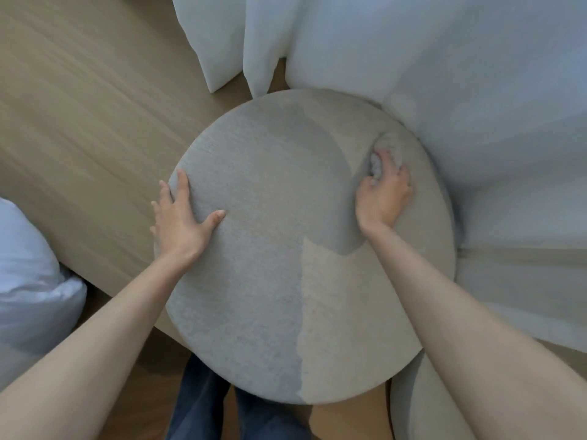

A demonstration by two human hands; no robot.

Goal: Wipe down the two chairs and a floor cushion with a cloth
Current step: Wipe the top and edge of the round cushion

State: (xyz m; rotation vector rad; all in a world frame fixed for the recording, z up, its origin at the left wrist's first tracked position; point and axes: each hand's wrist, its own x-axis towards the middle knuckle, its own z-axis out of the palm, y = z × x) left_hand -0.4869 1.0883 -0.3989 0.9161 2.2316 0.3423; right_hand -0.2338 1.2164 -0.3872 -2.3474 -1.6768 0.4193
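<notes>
1. A large round grey cushion [286,249] fills the middle of the frame, its flat fabric face turned up toward the camera. Its upper right rim presses into white curtain [444,74] fabric.

2. The left hand [181,217] lies open at the cushion's left edge – thumb spread across the top face, fingers [165,192] reaching over the rim toward the wooden floor [79,106]. It grips nothing; it rests flat against the fabric.

3. The right hand [384,192] sits in the upper right part of the cushion, closed around a bunched grey cloth [389,150]. The cloth sticks out beyond the fingertips and presses on the cushion's surface near the curtain side.

4. The cushion's face shows two tones: a cooler grey across the left and centre, and a paler, warmer band down the lower right. The line between them runs ragged from near the right wrist to the bottom rim.

5. Both bare forearms enter from the lower corners of the frame and angle up toward the cushion.

6. At the bottom centre, dark blue trouser legs [203,404] show below the cushion's lower rim.

7. At the left edge of the frame lies rumpled white bedding [28,281] – well apart from the cushion.

8. In the lower right, beside the right forearm, part of another grey upholstered shape [409,404] shows; what it belongs to cannot be told.
</notes>
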